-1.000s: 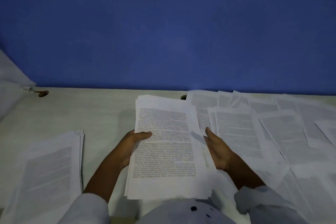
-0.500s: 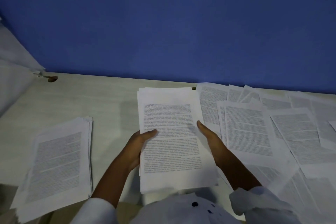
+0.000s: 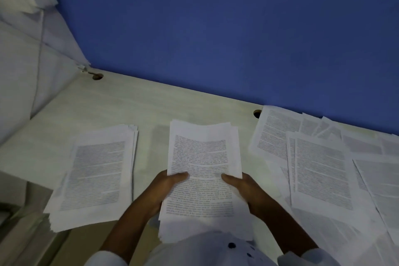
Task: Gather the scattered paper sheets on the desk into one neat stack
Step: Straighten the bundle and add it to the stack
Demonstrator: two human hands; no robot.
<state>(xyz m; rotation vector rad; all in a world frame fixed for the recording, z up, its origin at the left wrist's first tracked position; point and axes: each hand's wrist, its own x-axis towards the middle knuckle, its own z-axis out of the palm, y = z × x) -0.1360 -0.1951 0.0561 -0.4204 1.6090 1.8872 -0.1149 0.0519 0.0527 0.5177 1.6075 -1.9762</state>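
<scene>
Held sheaf: you have it over the desk, long axis running from your chest toward the blue wall, with the top of the print at the far end.
Left hand: grasping the sheaf's left edge, thumb across the top page.
Right hand: gripping the sheaf's right edge, thumb on top too.
Hidden: the sheaf's near edge drops behind your shirt, the fingers underneath are out of sight, and the print is too blurred to read.
Left of the sheaf: a stack lies flat, apart from it.
Right of the sheaf: loose sheets overlap and run off frame.
Beyond the sheaf, rightward: a cable hole, partly covered by one sheet.
</scene>
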